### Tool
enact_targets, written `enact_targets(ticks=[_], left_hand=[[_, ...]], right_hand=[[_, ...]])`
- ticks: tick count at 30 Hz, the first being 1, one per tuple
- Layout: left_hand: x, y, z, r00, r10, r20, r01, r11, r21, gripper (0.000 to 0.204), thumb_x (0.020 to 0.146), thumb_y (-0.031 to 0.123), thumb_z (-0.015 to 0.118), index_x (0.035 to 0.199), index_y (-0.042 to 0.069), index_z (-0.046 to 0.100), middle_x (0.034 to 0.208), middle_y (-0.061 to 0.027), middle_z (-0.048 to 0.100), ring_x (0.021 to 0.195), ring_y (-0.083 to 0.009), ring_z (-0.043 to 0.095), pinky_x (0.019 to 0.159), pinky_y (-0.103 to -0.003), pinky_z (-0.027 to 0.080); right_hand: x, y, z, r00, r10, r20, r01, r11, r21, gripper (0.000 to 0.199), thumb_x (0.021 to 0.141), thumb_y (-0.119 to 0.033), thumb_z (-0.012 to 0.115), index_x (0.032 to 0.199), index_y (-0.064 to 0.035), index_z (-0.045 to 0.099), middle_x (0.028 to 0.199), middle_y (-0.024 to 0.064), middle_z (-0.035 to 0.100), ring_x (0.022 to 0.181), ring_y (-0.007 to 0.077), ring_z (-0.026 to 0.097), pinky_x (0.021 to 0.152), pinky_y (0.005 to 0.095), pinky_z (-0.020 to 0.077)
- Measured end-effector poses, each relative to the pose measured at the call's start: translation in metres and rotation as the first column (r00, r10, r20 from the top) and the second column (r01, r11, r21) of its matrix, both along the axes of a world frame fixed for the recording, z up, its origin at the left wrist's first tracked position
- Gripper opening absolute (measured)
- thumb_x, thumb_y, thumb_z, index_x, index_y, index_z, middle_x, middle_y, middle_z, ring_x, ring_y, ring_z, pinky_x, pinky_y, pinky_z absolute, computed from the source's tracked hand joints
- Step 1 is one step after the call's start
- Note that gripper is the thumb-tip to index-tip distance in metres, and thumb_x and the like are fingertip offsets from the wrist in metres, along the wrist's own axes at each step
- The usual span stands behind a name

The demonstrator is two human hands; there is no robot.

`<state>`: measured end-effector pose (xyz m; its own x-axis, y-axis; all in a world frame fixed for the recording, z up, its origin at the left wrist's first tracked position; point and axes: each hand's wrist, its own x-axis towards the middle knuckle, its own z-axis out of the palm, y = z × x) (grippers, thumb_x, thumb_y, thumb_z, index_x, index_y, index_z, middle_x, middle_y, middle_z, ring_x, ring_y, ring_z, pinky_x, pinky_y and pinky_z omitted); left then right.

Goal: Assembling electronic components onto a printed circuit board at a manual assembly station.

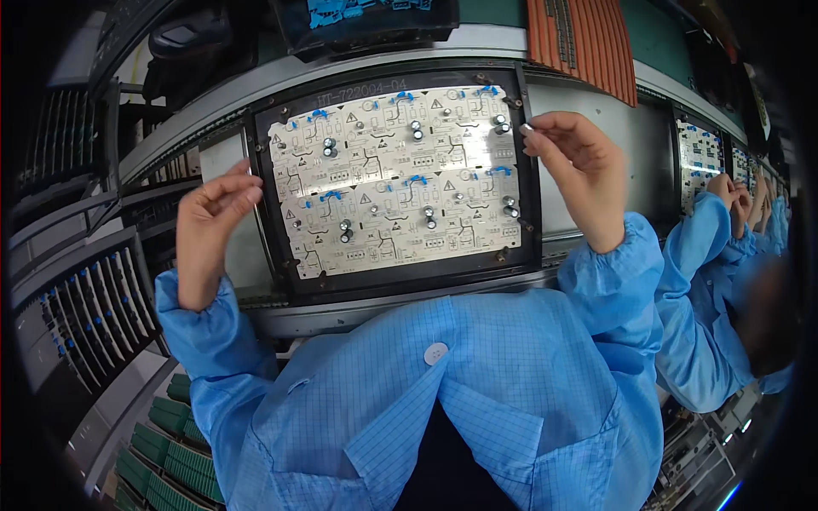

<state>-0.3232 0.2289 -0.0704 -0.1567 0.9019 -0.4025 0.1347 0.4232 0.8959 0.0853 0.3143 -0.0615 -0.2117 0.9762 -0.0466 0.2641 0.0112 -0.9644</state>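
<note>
A cream circuit board panel (400, 183) lies in a black carrier frame (341, 288) in front of me. Blue parts and dark round capacitors (330, 147) stand on it in rows. My left hand (213, 213) is at the frame's left edge, thumb and fingers curled together; whether anything small sits between them is hidden. At the frame's upper right edge is my right hand (588, 166), its thumb and forefinger pinched close. What they hold, if anything, is too small to make out.
A dark bin (366, 34) with blue parts stands beyond the rail. Orange-brown ribbed strips (579, 47) lie at the far right. Racks of boards (94, 315) are on the left. Farther right, co-workers in blue sleeves (703, 247) work beside another board carrier (700, 153).
</note>
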Motion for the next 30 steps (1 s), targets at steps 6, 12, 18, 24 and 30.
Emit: enact_targets(ticks=[6,12,18,24,30], left_hand=[[-0.025,0.012,-0.033,0.975,0.142,0.172,-0.168,0.975,0.147,0.018,0.087,0.004,0.069,0.105,0.0,0.071,0.133,-0.0245,0.057,0.125,-0.0244,0.055,0.103,-0.031,0.043],[-0.04,0.007,-0.049,0.982,0.147,0.118,-0.16,0.981,0.113,0.019,0.089,0.007,0.068,0.106,0.0,0.07,0.134,-0.0215,0.057,0.125,-0.0231,0.054,0.105,-0.033,0.041],[-0.039,0.005,-0.044,0.99,0.137,0.027,-0.139,0.987,0.083,0.02,0.088,0.01,0.069,0.106,0.003,0.071,0.136,-0.019,0.057,0.125,-0.0245,0.055,0.108,-0.036,0.038],[-0.032,0.007,-0.042,0.993,0.115,-0.029,-0.113,0.991,0.079,0.017,0.089,0.01,0.068,0.105,0.004,0.071,0.135,-0.0172,0.058,0.126,-0.0255,0.055,0.109,-0.039,0.037],[-0.036,0.004,-0.042,0.992,0.099,-0.076,-0.092,0.991,0.098,0.016,0.091,0.011,0.065,0.106,0.005,0.07,0.135,-0.0163,0.058,0.127,-0.0253,0.053,0.11,-0.04,0.039]], right_hand=[[-0.043,0.017,-0.005,0.909,0.113,0.401,-0.195,0.966,0.169,0.018,0.086,0.004,0.066,0.104,0.0037,0.065,0.085,0.0045,0.067,0.077,0.0084,0.06,0.074,0.0235,0.0493],[-0.054,0.023,-0.007,0.856,0.077,0.512,-0.229,0.943,0.241,0.021,0.084,0.005,0.065,0.105,0.0032,0.067,0.083,0.0041,0.065,0.074,0.0082,0.056,0.07,0.0228,0.0472],[-0.062,0.028,-0.013,0.796,0.07,0.601,-0.275,0.927,0.255,0.015,0.084,0.005,0.067,0.099,0.0033,0.067,0.085,0.0056,0.065,0.071,0.0098,0.056,0.067,0.0232,0.0459],[-0.06,0.03,-0.014,0.765,0.077,0.639,-0.3,0.921,0.248,0.011,0.084,0.005,0.068,0.095,0.003,0.066,0.087,0.0072,0.065,0.072,0.0116,0.058,0.066,0.0237,0.0462],[-0.064,0.024,-0.006,0.748,0.08,0.659,-0.355,0.887,0.296,0.017,0.08,0.004,0.071,0.096,0.0014,0.066,0.09,0.0093,0.066,0.08,0.0191,0.061,0.071,0.0285,0.0478]])
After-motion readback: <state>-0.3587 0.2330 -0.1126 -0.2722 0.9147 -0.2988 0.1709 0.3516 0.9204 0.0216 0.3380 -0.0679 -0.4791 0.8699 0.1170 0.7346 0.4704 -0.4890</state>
